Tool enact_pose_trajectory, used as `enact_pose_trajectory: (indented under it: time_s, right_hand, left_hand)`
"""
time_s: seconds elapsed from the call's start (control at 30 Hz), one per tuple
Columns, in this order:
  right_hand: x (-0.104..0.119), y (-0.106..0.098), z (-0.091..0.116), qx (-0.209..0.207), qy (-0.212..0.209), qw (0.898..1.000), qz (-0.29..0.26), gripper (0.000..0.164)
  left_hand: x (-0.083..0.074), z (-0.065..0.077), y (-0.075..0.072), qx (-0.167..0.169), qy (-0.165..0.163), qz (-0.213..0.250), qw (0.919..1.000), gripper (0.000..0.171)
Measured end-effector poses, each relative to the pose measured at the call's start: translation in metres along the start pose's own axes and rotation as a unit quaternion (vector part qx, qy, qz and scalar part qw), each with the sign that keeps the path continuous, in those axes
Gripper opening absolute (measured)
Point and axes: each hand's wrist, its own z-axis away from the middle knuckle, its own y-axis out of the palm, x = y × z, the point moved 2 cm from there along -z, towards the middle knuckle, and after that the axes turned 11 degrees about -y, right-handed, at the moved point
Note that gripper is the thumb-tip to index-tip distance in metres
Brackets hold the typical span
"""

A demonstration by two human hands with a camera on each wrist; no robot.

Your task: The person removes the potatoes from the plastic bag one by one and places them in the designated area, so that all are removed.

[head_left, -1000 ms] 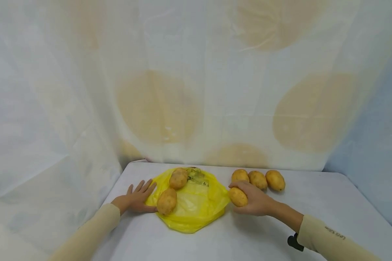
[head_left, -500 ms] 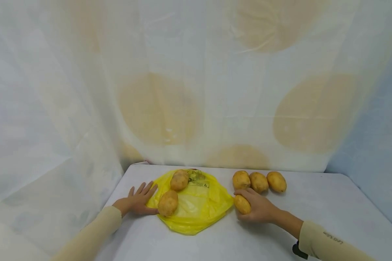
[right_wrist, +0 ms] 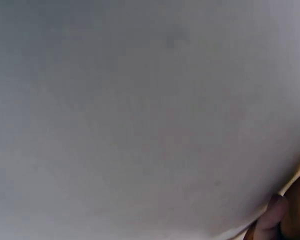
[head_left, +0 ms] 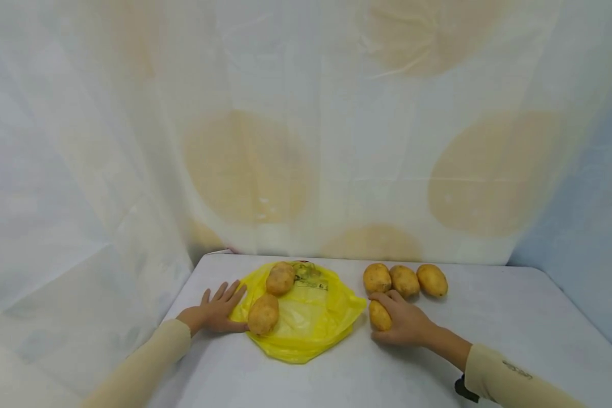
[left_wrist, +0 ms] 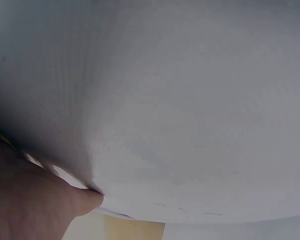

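A yellow plastic bag [head_left: 306, 317] lies spread on the table in the head view, with two potatoes [head_left: 263, 315] on its left side. My left hand [head_left: 214, 313] rests with spread fingers against the bag's left edge, its thumb beside the nearer potato. In the left wrist view only part of that hand [left_wrist: 45, 205] shows, at the lower left. At the bag's right corner, my right hand [head_left: 403, 323] grips a third potato [head_left: 379, 315], partly hidden by the fingers. The right wrist view catches just a thumb or fingertip [right_wrist: 272, 215] low in its right corner.
Three more potatoes [head_left: 404, 281] sit in a row at the back right, just beyond my right hand. The table [head_left: 489, 306] has a white cover. Pale hanging sheets [head_left: 336, 170] close off its back and sides.
My right hand has shifted slightly right with its potato, and the bag's right corner has stretched out a little that way. The left hand stays in place.
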Motion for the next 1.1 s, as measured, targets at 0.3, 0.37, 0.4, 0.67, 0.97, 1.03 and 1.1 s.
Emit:
enact_pose_trajectory:
  time_s: [0.3,0.37,0.4,0.67,0.97,1.03,1.1]
  right_hand:
    - [-0.007,-0.008,0.002,0.034,-0.022,0.996,-0.086,0.098]
    - [-0.01,-0.006,0.004,0.029,-0.017,0.995,-0.093,0.1]
    - [-0.011,-0.005,0.004,0.025,-0.012,0.995,-0.093,0.101]
    - [-0.01,0.002,0.006,-0.001,0.011,0.997,-0.071,0.103]
    - [-0.012,0.003,0.003,-0.017,0.003,0.994,-0.109,0.106]
    - [-0.013,0.004,0.004,-0.018,0.0,0.994,-0.109,0.105]
    - [-0.013,0.004,0.004,-0.019,-0.003,0.994,-0.108,0.104]
  left_hand:
    - [0.001,-0.002,0.0,-0.003,-0.002,-0.003,1.0,0.118]
    - [0.001,-0.003,0.001,-0.004,-0.003,-0.002,1.0,0.118]
    - [0.002,-0.004,0.001,-0.004,-0.004,-0.004,1.0,0.118]
    - [0.002,-0.002,0.001,-0.004,-0.001,0.0,1.0,0.118]
    - [-0.005,0.009,-0.005,-0.001,0.01,0.014,0.9998,0.119]
    - [-0.004,0.007,-0.003,-0.002,0.01,0.012,0.9999,0.118]
    - [-0.002,0.005,0.0,-0.003,0.003,0.002,1.0,0.117]
